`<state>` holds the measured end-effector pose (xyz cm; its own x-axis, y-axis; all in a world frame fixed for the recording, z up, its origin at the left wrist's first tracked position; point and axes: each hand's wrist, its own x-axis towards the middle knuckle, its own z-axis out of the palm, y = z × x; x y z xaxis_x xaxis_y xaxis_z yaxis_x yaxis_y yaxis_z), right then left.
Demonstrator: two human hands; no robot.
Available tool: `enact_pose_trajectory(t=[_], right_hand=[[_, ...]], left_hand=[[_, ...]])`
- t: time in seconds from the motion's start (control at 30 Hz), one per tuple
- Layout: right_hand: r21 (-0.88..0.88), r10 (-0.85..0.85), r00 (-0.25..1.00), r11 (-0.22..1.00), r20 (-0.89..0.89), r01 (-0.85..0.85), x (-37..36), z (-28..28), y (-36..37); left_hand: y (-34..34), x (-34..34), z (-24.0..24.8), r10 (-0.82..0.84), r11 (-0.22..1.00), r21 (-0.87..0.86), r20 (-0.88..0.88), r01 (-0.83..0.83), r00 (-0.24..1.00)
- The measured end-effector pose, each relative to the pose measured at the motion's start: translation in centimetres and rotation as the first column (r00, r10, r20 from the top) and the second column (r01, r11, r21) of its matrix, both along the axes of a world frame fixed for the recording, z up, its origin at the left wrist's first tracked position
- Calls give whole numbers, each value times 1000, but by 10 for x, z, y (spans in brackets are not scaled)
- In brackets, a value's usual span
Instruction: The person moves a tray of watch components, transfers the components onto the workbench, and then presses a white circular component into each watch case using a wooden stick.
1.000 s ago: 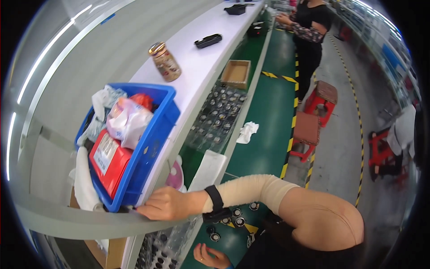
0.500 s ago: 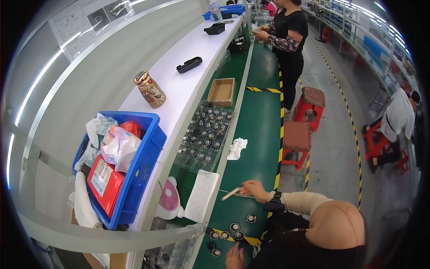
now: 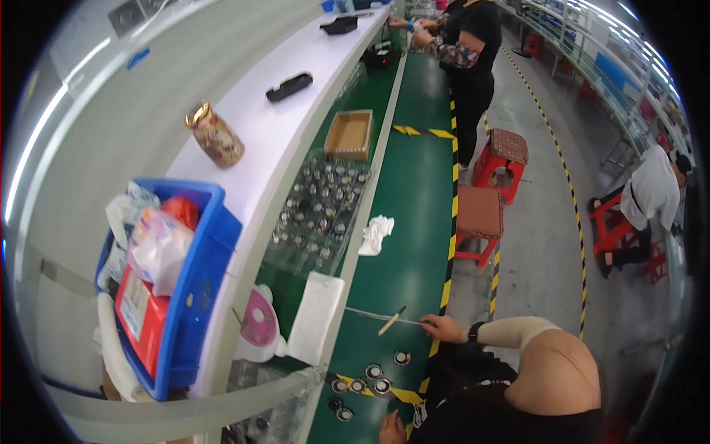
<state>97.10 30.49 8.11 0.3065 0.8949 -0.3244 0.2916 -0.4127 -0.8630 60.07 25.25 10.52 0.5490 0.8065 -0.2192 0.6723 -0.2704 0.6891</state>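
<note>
My right hand (image 3: 444,328), with a dark watch on the wrist, is over the green belt, fingers together at the end of a thin pale line, perhaps a wire. What the fingertips hold is too small to make out. Just left of them a pale wooden stick (image 3: 387,325) with a dark tip lies across that line. My left hand (image 3: 392,428) shows only partly at the lower edge, fingers apart, with nothing visible in it. Between the hands lie several small round black parts with pale centres (image 3: 373,371), on and around a yellow-black tape strip.
Left of the belt are a white flat pad (image 3: 316,318), a pink-white device (image 3: 260,320), a clear tray of parts (image 3: 318,211) and a cardboard box (image 3: 349,135). A blue bin (image 3: 203,296) and a patterned flask (image 3: 214,138) stand on the shelf. Crumpled tissue (image 3: 376,235) lies ahead. A co-worker (image 3: 473,81) stands beyond red stools (image 3: 479,214).
The wooden stick, held in my right hand before, now lies apart from the fingers. That hand has drawn back to the right. The whole view has shifted, moving the scene left and up.
</note>
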Motion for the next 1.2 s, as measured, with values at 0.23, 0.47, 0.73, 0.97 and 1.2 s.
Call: enact_pose_trajectory(t=[0.23,0.47,0.73,0.97,1.2], right_hand=[[-549,175,895,831,411,89,51,-173,-163],[-891,481,875,419,56,-174,0,-389,-242],[-846,-180,928,493,-326,-202,-21,-580,-311],[-738,83,919,571,-385,-360,-21,-636,-240],[-566,303,862,657,-408,-498,-19,-675,-147]], left_hand=[[-15,-43,-84,-292,944,56,-306,324,906],[-33,-112,-196,-508,820,127,-288,558,812],[-4,-125,-236,-584,519,168,-646,838,492],[1,-122,-262,-472,760,310,-340,571,813],[-61,-169,-296,-649,560,154,-529,814,546]])
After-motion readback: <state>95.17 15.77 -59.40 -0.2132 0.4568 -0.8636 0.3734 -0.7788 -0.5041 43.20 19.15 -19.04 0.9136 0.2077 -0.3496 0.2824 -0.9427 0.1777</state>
